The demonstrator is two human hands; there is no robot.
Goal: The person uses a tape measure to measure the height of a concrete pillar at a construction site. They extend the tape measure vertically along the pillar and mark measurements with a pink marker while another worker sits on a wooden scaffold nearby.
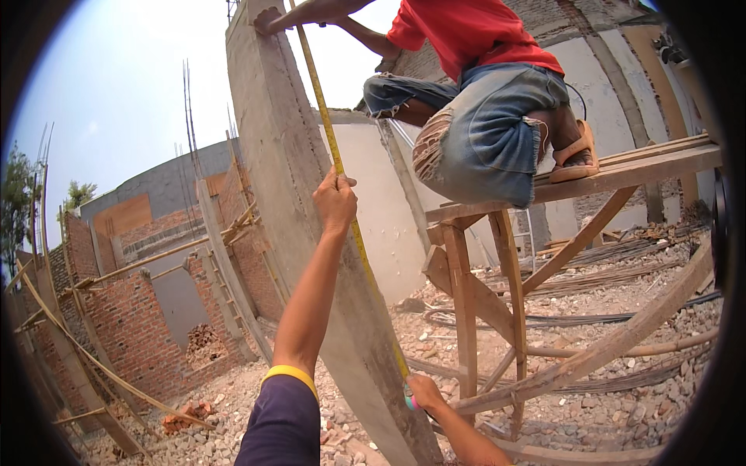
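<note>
Pinching yellow tape-measure blade [327, 123] w/ L hand [336, 202] by edge of concrete column [287, 179], prob. for keeping it straight; gripping lower end w/ R hand [426, 392], at teal-pink case [411, 403], seemingly for anchoring; stretching it lengthwise, up twd. co-worker [497, 116].

A yellow tape measure [329, 140] is drawn out long, its blade running straight along the edge of a tall grey plastered column [268, 140]. Its teal-and-pink case [411, 403], partly hidden, sits near the column's lower part.
</note>
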